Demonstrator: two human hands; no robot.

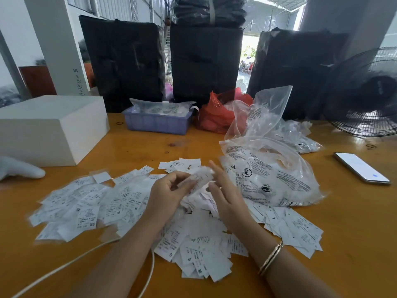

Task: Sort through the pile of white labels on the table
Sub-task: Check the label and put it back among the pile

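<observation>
2 hands work over the label pile [133, 209]: left hand [165, 193] pinches a blurred label [198, 179] up for reading, right hand [225, 190] beside it, fingers straight, holding nothing.

Bare forearms, no sleeves, gold bangle [271, 258] on right wrist

White labels [120, 203] lie spread over the orange bench [354, 222]. Above the pile's middle, left hand [166, 191] pinches a blurred label [199, 179]; right hand [225, 190] just beside it, fingers straight. Right of the pile, touching it: printed clear bag [277, 179]. Beyond that, phone [362, 167].
</observation>
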